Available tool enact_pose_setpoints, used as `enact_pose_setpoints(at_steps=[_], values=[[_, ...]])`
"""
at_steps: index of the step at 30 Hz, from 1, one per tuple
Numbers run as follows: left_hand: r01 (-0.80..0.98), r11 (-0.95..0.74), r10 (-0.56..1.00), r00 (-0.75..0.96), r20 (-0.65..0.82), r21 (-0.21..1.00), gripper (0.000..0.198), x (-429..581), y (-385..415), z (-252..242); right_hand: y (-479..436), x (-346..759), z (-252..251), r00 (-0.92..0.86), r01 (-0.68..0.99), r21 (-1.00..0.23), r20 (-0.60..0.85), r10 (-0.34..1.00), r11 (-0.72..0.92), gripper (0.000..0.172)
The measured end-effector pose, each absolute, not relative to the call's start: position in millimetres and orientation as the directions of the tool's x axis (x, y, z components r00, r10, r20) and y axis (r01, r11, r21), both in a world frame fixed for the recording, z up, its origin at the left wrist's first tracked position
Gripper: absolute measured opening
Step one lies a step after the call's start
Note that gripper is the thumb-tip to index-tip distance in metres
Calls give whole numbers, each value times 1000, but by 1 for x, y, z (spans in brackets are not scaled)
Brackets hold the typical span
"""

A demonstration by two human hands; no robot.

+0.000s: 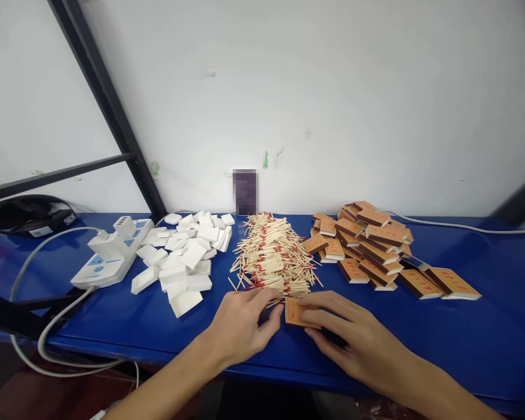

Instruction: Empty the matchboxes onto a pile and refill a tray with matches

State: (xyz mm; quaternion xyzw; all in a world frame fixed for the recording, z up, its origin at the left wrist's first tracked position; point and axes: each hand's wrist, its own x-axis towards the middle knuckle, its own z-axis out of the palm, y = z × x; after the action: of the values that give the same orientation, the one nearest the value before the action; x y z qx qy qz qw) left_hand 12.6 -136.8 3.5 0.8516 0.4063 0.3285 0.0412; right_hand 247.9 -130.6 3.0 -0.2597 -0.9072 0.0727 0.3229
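Observation:
My left hand [242,324] is at the near edge of a long pile of red-tipped matchsticks [277,251]. Its thumb and fingers are curled together with a few sticks showing between them. Beside it, my right hand [354,335] grips an orange matchbox [292,312] from the right, fingers on top and thumb along the near side. The box lies low over the blue table, its left end close to my left fingertips. Whether anything is inside the box is hidden.
White matchbox trays [195,255] lie heaped on the left. Orange matchboxes [378,248] are piled on the right, some spread toward the front. A power strip [114,256] with cables, a black headset [26,216] and a black metal frame [114,111] stand left.

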Motion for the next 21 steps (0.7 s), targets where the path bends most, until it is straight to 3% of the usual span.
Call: enact_pose_setpoints(at_steps=[5,8,11,13,16,21], values=[[568,-773,595,495,633,282,48,8,-143,11,-140,237,6,-446,400,-490,635,631,775,15],[545,-814,518,527,674,200,47,7,-142,10,-142,229,11,-370,307,-740,486,792,598,8],[559,-820,468,529,708,124,35,7,-140,7,-141,224,14,-341,127,-945,242,908,300,14],[579,-804,483,507,714,133,30,6,-138,5,-139,222,14,-304,18,-984,164,938,178,19],[597,-763,564,428,706,248,31,5,-135,4,-140,217,9,-209,-62,-989,141,968,131,26],[588,-734,632,412,657,338,34,4,-133,4,-147,205,-4,-9,27,-981,194,981,194,27]])
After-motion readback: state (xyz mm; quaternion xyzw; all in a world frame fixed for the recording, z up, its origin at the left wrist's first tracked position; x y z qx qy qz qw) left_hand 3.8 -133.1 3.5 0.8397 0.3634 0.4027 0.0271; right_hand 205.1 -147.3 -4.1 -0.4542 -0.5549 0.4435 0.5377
